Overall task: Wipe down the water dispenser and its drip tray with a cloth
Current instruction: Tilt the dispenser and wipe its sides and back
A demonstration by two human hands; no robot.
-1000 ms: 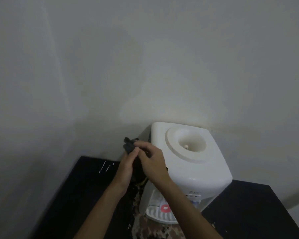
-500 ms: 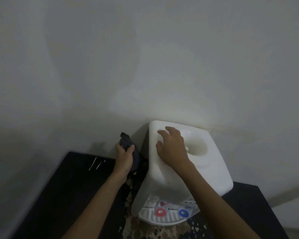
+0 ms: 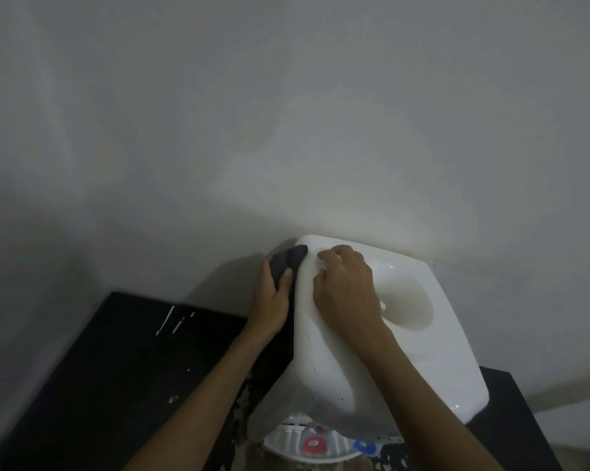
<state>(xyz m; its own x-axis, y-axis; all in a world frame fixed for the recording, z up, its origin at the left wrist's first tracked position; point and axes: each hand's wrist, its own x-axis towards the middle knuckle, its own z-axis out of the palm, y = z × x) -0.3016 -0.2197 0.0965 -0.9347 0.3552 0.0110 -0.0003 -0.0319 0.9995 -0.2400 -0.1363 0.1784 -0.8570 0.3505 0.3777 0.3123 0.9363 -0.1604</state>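
Grey wall, black table, white water dispenser with both hands on it.
The dispenser stands on the table against the wall, its drip tray at the front under a red tap and a blue tap. The right hand rests on its top, fingers loosely bent and slightly apart, gripping nothing. The left hand clamps fingers and thumb round a dark cloth, held against the dispenser's upper left corner.

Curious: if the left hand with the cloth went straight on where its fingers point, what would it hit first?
Probably the wall behind the dispenser; the left hand points along its side, but depth is unclear.
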